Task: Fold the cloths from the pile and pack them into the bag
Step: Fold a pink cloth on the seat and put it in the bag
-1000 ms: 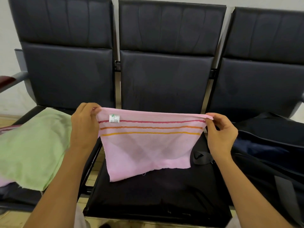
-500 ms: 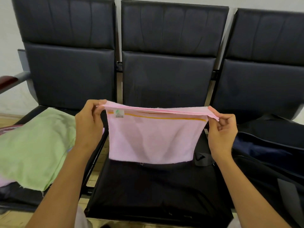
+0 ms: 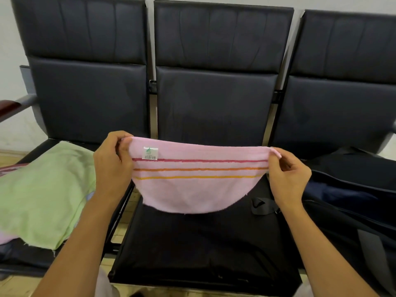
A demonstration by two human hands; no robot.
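The head view looks down at a row of three dark padded seats (image 3: 214, 93) joined side by side against a pale wall. A person's two bare forearms reach in from the bottom edge. Between the hands hangs a pink cloth (image 3: 192, 189), held up in the air above the middle seat, its top edge stretched nearly level and its lower edge sagging in a curve. Three thin stripes (red, then orange, then yellow) run across it, and a small white label (image 3: 150, 153) sits near its top left corner. The left hand (image 3: 113, 166) grips the cloth's left top corner, fingers (image 3: 123, 144) curled over the edge and pinching it against the thumb. The right hand (image 3: 288, 174) pinches the right top corner between thumb and fingers, the other fingers curled loosely beneath. On the left seat lies the pile of cloths: a light green cloth (image 3: 42, 189) spread on top, with a little pink fabric showing at its lower left edge. On the right seat rests a dark bag (image 3: 353, 189), its top open; inside, only dark navy fabric shows, and whether that is lining or contents cannot be told. A black strap with a buckle (image 3: 262, 205) trails from the bag onto the middle seat, just below the right wrist.
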